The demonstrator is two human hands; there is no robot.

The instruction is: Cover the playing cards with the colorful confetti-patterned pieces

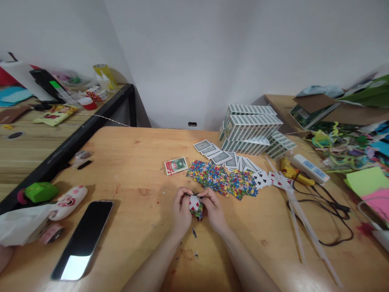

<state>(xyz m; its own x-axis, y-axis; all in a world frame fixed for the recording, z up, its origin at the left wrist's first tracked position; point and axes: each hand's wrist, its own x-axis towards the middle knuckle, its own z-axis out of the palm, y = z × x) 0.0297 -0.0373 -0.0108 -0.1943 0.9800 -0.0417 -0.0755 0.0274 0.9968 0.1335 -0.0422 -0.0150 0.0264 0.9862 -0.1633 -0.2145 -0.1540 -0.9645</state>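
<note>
Between my two hands is a playing card (195, 202) with red pips on white, a colourful patterned piece at its lower edge and a thin black strip along its top. My left hand (182, 210) pinches its left side, and my right hand (214, 211) pinches its right side. Both hands are closed, and the fingertips are partly hidden. Just beyond them, a spread of cards with colourful backs (217, 178) lies on the table. Small dark scraps (194, 233) are scattered below the held card.
Grey-backed cards (221, 157) fan out near stacked striped card boxes (253, 126). A green and red card pack (176, 166) lies left of them. Rightward are glue sticks (304, 219), a yellow glue gun (296, 172) and a power strip (310, 168). A phone (83, 239) lies left.
</note>
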